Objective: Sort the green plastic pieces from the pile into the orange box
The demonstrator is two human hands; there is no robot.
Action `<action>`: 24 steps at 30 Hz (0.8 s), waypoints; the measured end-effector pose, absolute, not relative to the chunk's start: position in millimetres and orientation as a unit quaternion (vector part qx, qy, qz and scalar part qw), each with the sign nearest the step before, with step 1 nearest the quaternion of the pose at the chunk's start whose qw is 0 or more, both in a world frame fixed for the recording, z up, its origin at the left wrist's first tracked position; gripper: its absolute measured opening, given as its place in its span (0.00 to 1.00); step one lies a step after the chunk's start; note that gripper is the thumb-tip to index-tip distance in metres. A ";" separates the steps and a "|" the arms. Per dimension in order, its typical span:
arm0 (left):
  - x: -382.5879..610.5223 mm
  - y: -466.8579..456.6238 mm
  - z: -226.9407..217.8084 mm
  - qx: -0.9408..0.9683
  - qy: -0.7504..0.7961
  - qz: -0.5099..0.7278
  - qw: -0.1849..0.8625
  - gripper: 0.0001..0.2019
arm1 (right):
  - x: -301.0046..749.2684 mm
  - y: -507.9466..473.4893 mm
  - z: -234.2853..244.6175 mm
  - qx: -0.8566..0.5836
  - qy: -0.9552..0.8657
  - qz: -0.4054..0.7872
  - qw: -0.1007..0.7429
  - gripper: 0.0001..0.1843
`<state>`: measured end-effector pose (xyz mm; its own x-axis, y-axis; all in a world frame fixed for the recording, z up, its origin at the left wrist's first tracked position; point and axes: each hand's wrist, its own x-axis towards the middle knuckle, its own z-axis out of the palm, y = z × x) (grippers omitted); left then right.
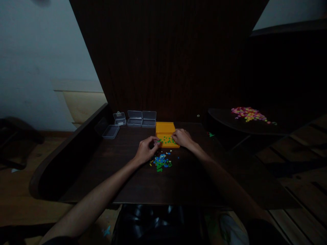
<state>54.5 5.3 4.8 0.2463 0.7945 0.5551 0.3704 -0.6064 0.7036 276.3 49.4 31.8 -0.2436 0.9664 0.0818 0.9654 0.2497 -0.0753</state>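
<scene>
Left hand [148, 149] and right hand [182, 137] were curled at two sides of the yellow box [165, 128]; any pinching I could not tell.

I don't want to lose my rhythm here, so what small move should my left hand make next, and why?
I'd suggest moving your left hand from the yellow box to the loose pile in front of it and picking out one green piece: the small pieces I can make out in the open box look green, and more green lies mixed with blue in that pile.
</scene>
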 end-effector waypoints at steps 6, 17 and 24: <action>54.4 4.7 6.7 0.770 0.375 0.473 0.205 0.06 | 274.9 50.4 34.4 -0.630 -0.774 -0.001 0.067 0.13; 55.3 6.5 7.7 0.763 0.362 0.486 0.223 0.06 | 276.6 26.1 30.4 -0.438 -0.827 0.127 0.328 0.07; 55.6 8.5 2.2 0.737 0.377 0.489 0.275 0.08 | 256.6 9.2 29.4 -0.355 -0.849 0.140 0.365 0.07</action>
<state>55.6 8.5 2.2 0.2367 0.8255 0.5124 0.2865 -0.5633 0.7750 256.6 9.2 29.4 -0.4817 0.7046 0.5211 0.5005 0.7093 -0.4964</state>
